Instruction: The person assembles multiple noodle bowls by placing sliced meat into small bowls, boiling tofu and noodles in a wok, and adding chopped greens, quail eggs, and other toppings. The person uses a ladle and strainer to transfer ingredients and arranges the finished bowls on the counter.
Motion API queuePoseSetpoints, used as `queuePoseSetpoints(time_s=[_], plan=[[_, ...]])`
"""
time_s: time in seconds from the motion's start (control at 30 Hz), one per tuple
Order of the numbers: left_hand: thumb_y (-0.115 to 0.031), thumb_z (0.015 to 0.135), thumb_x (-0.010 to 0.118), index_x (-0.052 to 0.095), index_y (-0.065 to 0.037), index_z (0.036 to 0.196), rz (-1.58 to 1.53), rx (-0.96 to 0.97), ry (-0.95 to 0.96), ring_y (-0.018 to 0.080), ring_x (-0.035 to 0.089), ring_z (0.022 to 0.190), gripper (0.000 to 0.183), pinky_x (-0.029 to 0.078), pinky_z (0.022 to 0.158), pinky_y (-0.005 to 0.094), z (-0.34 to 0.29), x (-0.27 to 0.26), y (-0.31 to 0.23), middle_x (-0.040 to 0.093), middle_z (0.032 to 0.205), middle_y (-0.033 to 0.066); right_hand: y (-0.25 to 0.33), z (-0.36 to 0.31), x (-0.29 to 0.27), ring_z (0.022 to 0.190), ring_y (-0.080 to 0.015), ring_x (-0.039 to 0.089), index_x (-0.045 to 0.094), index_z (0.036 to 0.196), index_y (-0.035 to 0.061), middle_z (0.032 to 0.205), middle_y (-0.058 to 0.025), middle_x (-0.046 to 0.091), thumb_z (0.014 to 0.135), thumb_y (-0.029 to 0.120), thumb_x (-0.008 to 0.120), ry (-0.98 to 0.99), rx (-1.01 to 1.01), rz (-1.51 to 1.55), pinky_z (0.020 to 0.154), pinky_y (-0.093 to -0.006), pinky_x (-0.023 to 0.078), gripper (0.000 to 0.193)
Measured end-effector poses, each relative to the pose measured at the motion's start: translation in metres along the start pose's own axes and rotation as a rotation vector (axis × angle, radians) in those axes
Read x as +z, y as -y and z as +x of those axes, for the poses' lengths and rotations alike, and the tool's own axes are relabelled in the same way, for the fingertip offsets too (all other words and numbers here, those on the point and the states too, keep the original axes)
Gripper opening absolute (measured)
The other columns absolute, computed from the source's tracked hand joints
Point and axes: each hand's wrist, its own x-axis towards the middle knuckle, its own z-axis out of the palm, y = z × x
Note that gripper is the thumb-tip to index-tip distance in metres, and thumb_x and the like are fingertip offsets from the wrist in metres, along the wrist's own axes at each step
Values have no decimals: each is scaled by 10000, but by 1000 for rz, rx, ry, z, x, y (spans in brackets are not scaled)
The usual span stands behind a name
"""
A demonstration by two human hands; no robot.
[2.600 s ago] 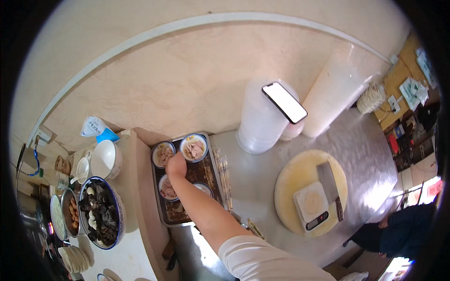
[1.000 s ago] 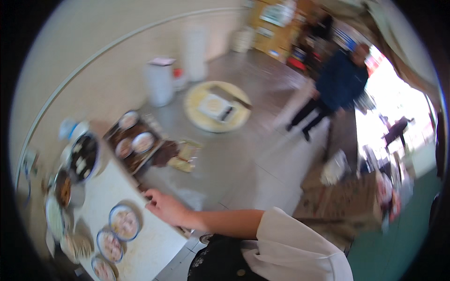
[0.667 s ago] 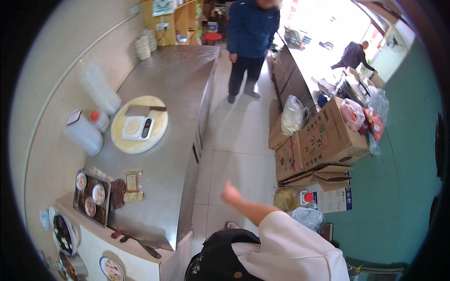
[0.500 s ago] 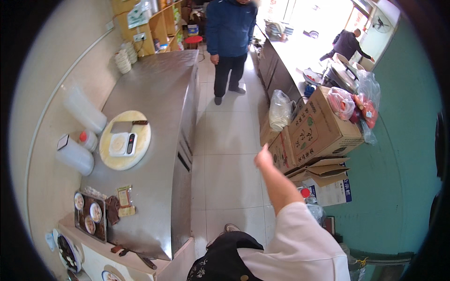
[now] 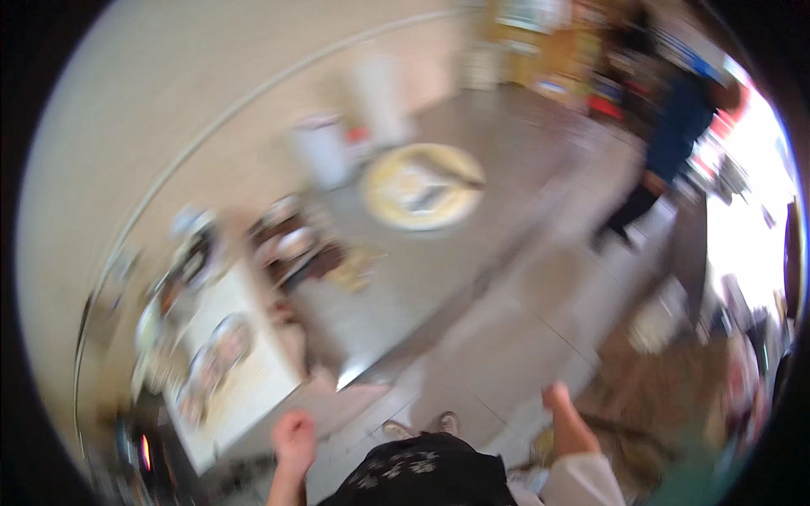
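Low in the view, my left hand [image 5: 295, 432] hangs near the corner of a white counter [image 5: 253, 384]. Its fingers look curled but are smeared by motion, and I make out nothing in them. My right hand [image 5: 558, 398] is over the floor beside brown cardboard boxes [image 5: 675, 384], its fingers also blurred. Bowls with pale contents [image 5: 229, 339] stand in a row on the white counter. On the steel table beyond, a round yellowish cutting board [image 5: 384, 209] bears a small white scale [image 5: 413, 187] and a cleaver [image 5: 456, 175].
White plastic containers [image 5: 323, 156] stand by the wall behind the board. A tray of bowls [image 5: 287, 244] sits at the steel table's near end. A person in blue and black [image 5: 675, 126] stands in the aisle at the far right. Tiled floor [image 5: 472, 371] runs between.
The view has swung left, bringing the white counter and its bowls into sight. My left hand has come into view. My outstretched right arm has drawn back and down.
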Motion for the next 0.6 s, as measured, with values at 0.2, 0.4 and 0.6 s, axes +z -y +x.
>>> queuePoseSetpoints(time_s=[0.2,0.4,0.6], plan=[[72,852,528,642,-37,883,19,-278,-57,125,587,698,161,501,651,289,-55,-21,-40,645,753,48,168,-37,136,1089,-358,672,725,1109,53,1120,-194,715,864,352,614,28,-566,-95,933,-454,532,402],[-10,867,590,626,-30,948,104,-475,-249,199,670,772,91,538,720,317,-106,-100,-14,695,848,101,272,-132,97,1040,-369,686,687,1165,44,1094,-211,716,905,322,636,1,-848,171,909,-437,539,384],[-236,810,803,545,-4,1275,592,-249,-211,375,586,1198,580,485,1001,425,-61,-194,31,621,1251,228,376,-230,-20,815,-184,703,664,1153,15,929,-116,736,925,182,662,-183,-1146,422,767,-329,552,283]])
